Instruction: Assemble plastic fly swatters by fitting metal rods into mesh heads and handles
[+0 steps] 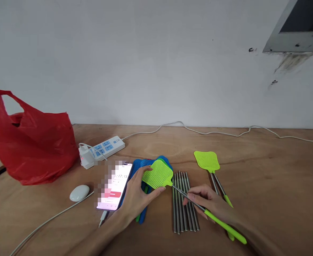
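Note:
A yellow-green fly swatter [160, 173] with a metal shaft and a long handle is held between both hands. My left hand [139, 192] grips the edge of its perforated head, thumb below and fingers above. Farther down, my right hand [212, 202] pinches the metal shaft just above the yellow-green handle. Below the shaft, several metal rods [181, 213] lie side by side on the table. Blue swatter heads [137, 165] lie behind my left hand, partly covered. More yellow-green fly swatters [206, 160] lie beyond my right hand, which hides part of their shafts.
A lit phone [116, 188] sits left of my left hand, with a cable plugged in. A white mouse [79, 193], a power strip [108, 147] and a red plastic bag [36, 142] stand farther left. A white cord [206, 133] runs along the wall.

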The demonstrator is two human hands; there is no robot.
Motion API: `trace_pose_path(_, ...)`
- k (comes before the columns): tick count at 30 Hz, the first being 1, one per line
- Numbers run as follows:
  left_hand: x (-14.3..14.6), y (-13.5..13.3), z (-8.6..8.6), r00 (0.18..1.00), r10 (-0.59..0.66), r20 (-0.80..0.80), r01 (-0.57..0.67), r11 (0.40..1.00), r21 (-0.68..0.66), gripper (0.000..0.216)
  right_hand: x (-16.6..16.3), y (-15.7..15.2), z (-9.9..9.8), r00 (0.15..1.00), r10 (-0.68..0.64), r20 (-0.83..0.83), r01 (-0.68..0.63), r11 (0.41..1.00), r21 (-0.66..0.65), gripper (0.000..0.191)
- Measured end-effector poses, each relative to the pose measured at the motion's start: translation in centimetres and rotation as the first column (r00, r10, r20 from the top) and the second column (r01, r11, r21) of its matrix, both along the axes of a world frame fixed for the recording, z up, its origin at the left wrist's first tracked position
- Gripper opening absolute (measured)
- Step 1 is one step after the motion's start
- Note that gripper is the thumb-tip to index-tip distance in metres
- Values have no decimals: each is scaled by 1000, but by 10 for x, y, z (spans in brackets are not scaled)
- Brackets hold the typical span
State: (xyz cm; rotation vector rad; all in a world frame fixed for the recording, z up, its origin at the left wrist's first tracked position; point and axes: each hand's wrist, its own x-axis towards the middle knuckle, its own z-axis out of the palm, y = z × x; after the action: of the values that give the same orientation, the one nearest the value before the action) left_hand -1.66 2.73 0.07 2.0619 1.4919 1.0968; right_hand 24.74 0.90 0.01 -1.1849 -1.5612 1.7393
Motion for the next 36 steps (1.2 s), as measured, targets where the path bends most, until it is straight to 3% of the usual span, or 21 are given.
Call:
trace_pose_path(12,-7,3,-4,997,-38,-71,44,995,86,55,-3,-4,1,1000,-20,13,20,1000,16,54)
trace_pose_path(21,-4,1,7,997,-59,-46,65,987,147,53,-6,-7,-3,998,-33,58,29,997,70,58)
trace_pose_path(24,-3,0,7,997,-80,1,79,987,140,53,-7,-7,-4,996,-63,69,57,994,91,58)
trace_pose_path(29,-1,0,3,984,-59,171,52,998,43,29,-6,-6,-2,996,-62,68,54,993,106,59)
trace_pose_path(33,-2,2,-2,927,-45,372,80,994,-77,25,-9,-9,-5,995,-89,42,83,989,119,56)
trace_pose_path(36,-2,3,-4,900,-44,434,91,992,-88,22,-12,-12,-11,992,-129,16,126,986,113,55)
